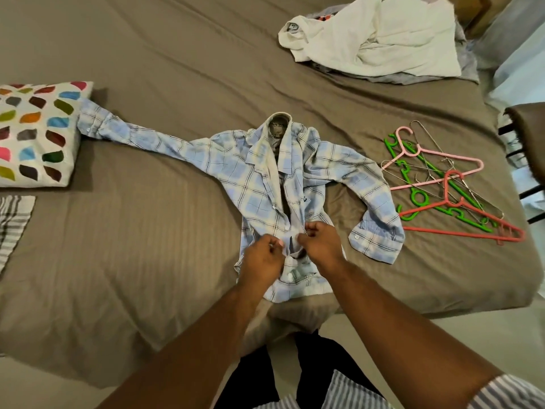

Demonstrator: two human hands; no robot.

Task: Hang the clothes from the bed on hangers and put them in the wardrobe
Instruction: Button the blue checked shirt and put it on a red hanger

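Observation:
A blue and white plaid shirt point(253, 175) lies spread face up on the brown bed point(147, 231), collar away from me, one sleeve stretched toward the pillow. My left hand point(261, 258) pinches the left edge of the shirt's front opening near the lower buttons. My right hand point(320, 242) pinches the right edge just opposite, fingers curled on the cloth. A pile of hangers point(442, 184), pink, green, red and wire, lies to the right of the shirt. A heap of other clothes, topped by a white garment point(377, 36), sits at the far right of the bed.
A pillow point(35, 134) with coloured leaf shapes rests at the left, a striped cloth point(13, 225) below it. A dark chair point(528, 149) stands past the bed's right edge. The bed's near corner is close to my legs.

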